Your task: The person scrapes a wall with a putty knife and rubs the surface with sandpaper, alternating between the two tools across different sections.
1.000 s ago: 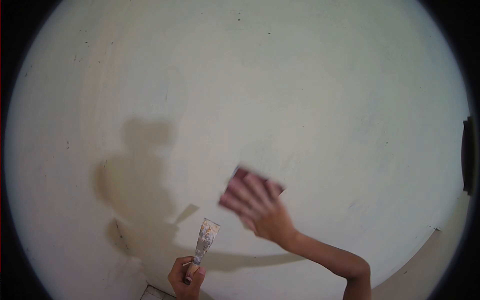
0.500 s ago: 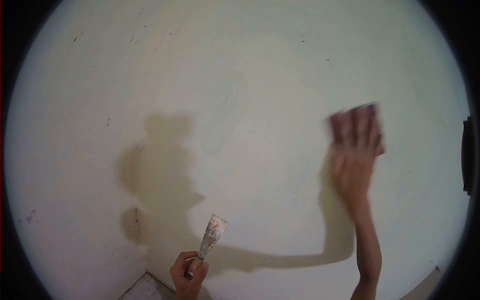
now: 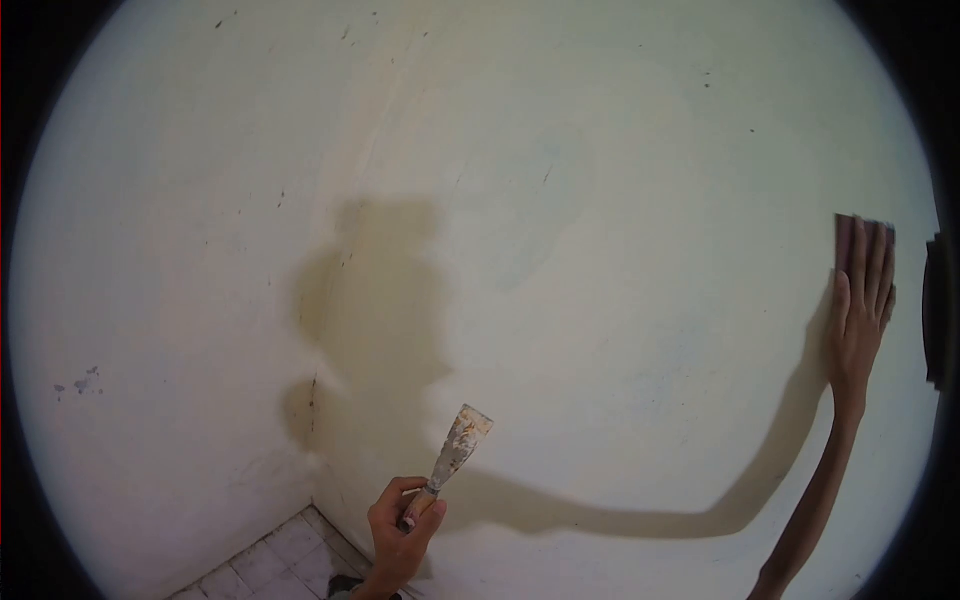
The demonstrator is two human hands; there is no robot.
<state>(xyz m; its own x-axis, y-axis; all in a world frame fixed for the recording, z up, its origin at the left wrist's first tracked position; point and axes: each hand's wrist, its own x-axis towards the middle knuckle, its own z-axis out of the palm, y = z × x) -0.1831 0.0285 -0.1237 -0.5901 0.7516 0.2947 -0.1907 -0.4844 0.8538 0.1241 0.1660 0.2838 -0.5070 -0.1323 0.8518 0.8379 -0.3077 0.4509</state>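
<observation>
My left hand point(image 3: 397, 535) is closed around the handle of a putty knife point(image 3: 461, 443), whose worn blade is smeared with white and orange residue and points up, apart from the wall. At the far right, my right arm is stretched out. My right hand point(image 3: 860, 325) holds a folded piece of dark reddish-brown sandpaper point(image 3: 848, 243) flat against the pale wall point(image 3: 640, 290), with the fingers extended over it.
A second wall point(image 3: 150, 300) meets this one at a corner on the left, with chipped spots on it. Below lies a tiled floor point(image 3: 262, 566), with a dark object point(image 3: 343, 583) partly hidden by my left wrist. My shadow falls across the corner and wall.
My right hand has moved to the right with the sandpaper, and the arm now reaches further out. The view has shifted left, showing more floor. My left hand still holds the putty knife.
</observation>
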